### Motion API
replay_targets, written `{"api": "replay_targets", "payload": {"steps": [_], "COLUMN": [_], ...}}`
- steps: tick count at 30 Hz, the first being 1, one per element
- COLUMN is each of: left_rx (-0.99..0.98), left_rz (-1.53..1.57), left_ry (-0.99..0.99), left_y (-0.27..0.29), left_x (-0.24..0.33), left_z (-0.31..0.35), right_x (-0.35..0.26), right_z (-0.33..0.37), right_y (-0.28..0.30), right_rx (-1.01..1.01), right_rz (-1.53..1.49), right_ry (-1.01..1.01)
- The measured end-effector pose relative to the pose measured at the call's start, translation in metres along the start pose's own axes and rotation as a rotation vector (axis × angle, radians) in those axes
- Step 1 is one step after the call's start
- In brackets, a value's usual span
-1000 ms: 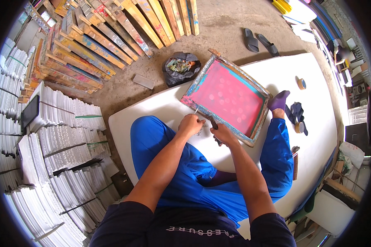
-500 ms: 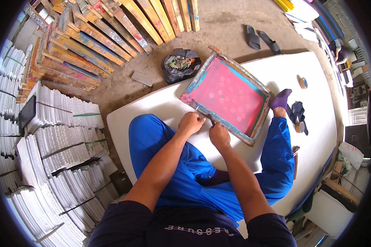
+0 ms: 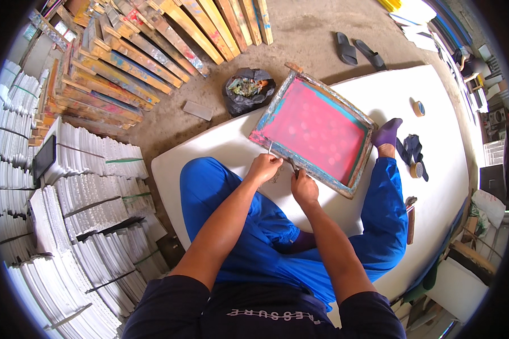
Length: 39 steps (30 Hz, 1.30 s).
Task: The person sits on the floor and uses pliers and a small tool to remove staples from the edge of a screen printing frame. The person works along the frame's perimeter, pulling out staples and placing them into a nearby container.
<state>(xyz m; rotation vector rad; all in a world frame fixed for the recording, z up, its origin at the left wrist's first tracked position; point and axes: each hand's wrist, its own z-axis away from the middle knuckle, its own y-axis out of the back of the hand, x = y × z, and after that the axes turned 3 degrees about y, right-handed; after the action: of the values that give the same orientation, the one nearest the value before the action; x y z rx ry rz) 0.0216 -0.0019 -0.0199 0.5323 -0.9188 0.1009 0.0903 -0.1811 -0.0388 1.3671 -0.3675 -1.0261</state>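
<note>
A wooden printing frame [image 3: 314, 130] with a pink mesh and teal border lies on the white board [image 3: 430, 107] in front of my blue-trousered knees. My left hand [image 3: 263, 168] pinches a thin pale strip at the frame's near-left edge. My right hand [image 3: 303, 186] sits just right of it against the frame's near rail, closed on a small dark tool whose tip touches the frame.
A black bag of scraps [image 3: 247, 89] lies on the ground beyond the frame. Stacked wooden frames [image 3: 130, 51] fill the upper left, white stacks [image 3: 68, 214] the left. Tape rolls [image 3: 418, 107], a dark cloth [image 3: 413, 148] and sandals [image 3: 356, 50] lie to the right.
Both hands shifted slightly along the frame's near edge; the left hand now holds a thin strip pulled up from the frame corner.
</note>
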Motion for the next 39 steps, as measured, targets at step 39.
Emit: {"api": "replay_targets", "payload": {"steps": [39], "left_rx": [0.028], "left_rz": [-0.151], "left_ry": [0.105], "left_y": [0.004], "left_x": [-0.006], "left_z": [0.006], "right_x": [-0.013], "right_z": [-0.033], "right_y": [0.059], "right_rx": [-0.737], "right_rz": [-0.980], "right_ry": [-0.324]}}
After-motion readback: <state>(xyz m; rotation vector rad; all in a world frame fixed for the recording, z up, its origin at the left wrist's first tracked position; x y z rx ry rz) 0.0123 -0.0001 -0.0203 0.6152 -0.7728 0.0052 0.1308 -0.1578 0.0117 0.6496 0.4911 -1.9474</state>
